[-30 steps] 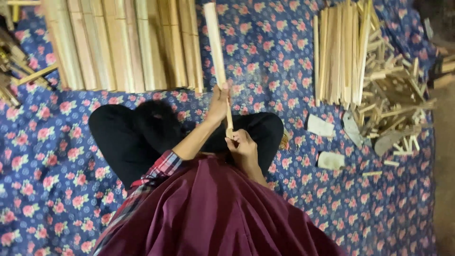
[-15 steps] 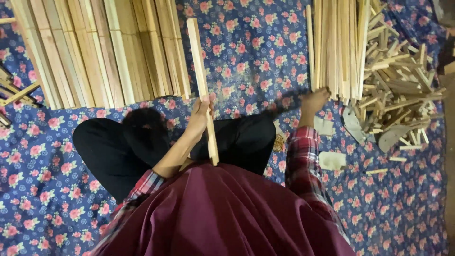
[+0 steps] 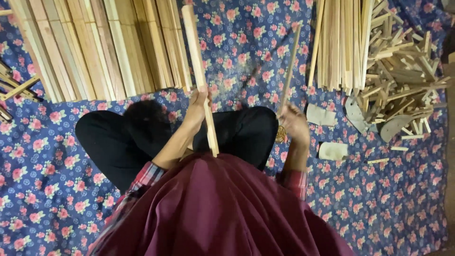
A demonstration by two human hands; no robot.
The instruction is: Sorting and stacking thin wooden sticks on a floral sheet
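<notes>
My left hand grips a flat pale wooden slat near its lower third. The slat points away from me over my crossed legs in black trousers. My right hand holds a thinner wooden stick, blurred by motion, which slants up toward the stack of thin sticks at the right. Both hands hover above my lap over the blue floral cloth.
A row of wide wooden slats lies at the upper left. A heap of short offcuts sits at the right, with grey curved pieces and pale scraps beside it. More sticks poke in at the far left.
My right hand reached to the stack of thin sticks, took one and drew it back toward my lap. The left hand kept hold of the wide slat and shifted slightly.
</notes>
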